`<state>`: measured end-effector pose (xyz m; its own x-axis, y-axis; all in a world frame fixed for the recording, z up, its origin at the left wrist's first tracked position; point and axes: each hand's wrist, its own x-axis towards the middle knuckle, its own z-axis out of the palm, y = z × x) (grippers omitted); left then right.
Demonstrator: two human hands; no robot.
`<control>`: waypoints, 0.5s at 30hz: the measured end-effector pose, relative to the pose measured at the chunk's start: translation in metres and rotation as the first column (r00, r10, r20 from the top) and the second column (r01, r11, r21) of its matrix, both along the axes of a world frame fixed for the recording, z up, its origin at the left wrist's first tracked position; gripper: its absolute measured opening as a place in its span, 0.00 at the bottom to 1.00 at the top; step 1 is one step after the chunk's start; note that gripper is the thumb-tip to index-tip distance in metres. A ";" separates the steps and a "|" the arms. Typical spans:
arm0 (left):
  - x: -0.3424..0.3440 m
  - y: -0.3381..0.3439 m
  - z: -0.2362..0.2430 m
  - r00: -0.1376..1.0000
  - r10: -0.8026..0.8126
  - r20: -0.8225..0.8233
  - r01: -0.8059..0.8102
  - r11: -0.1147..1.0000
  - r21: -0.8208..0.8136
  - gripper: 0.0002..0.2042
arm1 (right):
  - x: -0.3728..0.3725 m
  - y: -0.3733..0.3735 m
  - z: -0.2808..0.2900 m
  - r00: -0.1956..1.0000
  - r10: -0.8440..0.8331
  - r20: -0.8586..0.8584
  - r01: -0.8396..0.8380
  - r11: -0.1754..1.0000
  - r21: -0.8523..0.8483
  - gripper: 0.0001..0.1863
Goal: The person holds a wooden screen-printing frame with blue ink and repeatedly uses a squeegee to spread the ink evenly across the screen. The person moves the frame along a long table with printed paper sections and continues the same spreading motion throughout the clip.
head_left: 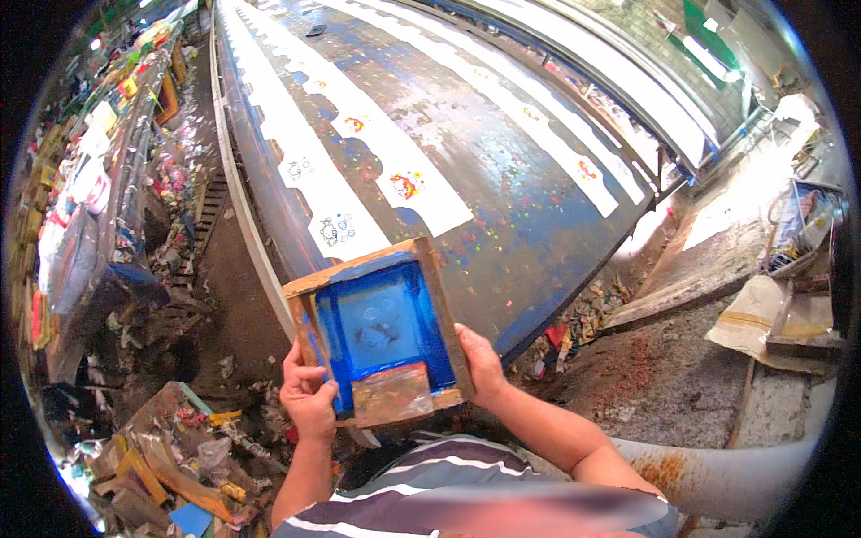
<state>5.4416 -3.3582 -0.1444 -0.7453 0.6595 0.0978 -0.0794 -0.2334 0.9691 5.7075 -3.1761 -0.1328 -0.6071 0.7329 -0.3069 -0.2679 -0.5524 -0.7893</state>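
A wooden screen-printing frame (377,323) with blue ink around its mesh is held in front of my body, tilted, above the near end of the long table. My left hand (308,387) grips its left side near the lower corner, thumb toward the front. On the opposite side my right hand (482,363) closes around the right edge. A worn squeegee-like wooden block (392,395) lies in the frame's lower part, smeared with ink. Just beyond the frame, a white fabric strip (341,208) bears a dark line print at its near end, and another white strip (439,202) carries red-orange prints.
The long stained table (502,260) stretches away, with more white strips (574,179) on its right. Cluttered shelving (94,193) stands left. Wooden scraps (161,466) pile at lower left. A white pipe (717,475) runs at lower right, near a sack (749,314).
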 end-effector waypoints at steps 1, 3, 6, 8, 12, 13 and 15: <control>0.006 0.006 0.005 1.000 -0.001 0.014 0.001 1.000 -0.021 0.18 | 0.009 0.006 0.004 0.994 0.046 -0.103 -0.047 0.999 -0.005 0.25; 0.012 0.020 0.013 0.999 0.024 -0.042 -0.026 0.998 -0.051 0.14 | 0.012 0.021 0.010 0.999 0.006 -0.035 -0.005 1.000 0.024 0.25; 0.026 0.032 0.022 0.985 0.066 -0.161 -0.074 0.996 -0.045 0.12 | 0.019 0.036 0.014 0.997 0.002 -0.077 -0.001 1.000 0.012 0.26; 0.040 0.035 0.024 0.996 0.090 -0.015 -0.091 0.993 -0.070 0.12 | 0.024 0.051 0.011 0.999 0.044 -0.026 -0.042 0.998 0.052 0.26; 0.069 0.053 0.028 0.970 0.207 -0.125 -0.211 0.977 -0.014 0.11 | 0.033 0.087 0.000 0.993 0.121 0.005 -0.121 0.992 0.030 0.26; 0.076 0.057 0.031 0.960 0.243 -0.141 -0.246 0.969 -0.001 0.11 | 0.034 0.097 -0.001 0.990 0.131 0.054 -0.131 0.991 -0.003 0.25; 0.091 0.058 0.042 0.966 0.257 -0.035 -0.259 0.954 -0.151 0.10 | 0.032 0.120 -0.002 0.982 0.184 0.048 -0.184 0.983 -0.012 0.25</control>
